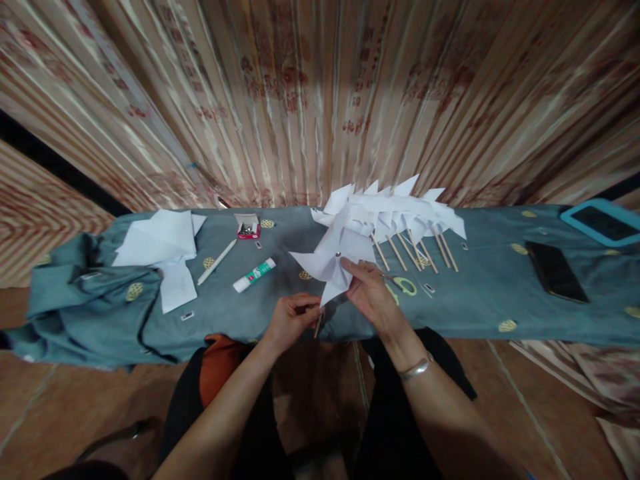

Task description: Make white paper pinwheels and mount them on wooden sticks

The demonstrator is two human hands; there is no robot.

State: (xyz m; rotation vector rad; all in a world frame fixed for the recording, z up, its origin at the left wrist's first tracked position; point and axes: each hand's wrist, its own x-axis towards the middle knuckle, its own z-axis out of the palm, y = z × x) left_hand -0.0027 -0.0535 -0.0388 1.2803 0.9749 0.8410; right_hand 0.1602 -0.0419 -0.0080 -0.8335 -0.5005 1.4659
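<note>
A white paper pinwheel with a metal pin at its centre is held above the near edge of the blue-grey cloth. My right hand grips its right side, thumb and fingers pressed on the paper. My left hand is curled shut around the thin wooden stick that hangs below the pinwheel. Behind it lies a row of several finished white pinwheels on wooden sticks.
On the cloth lie a glue stick, a white pen, a small red box of pins, a stack of white paper, green-handled scissors, a black phone and a blue-cased tablet. A striped curtain hangs behind.
</note>
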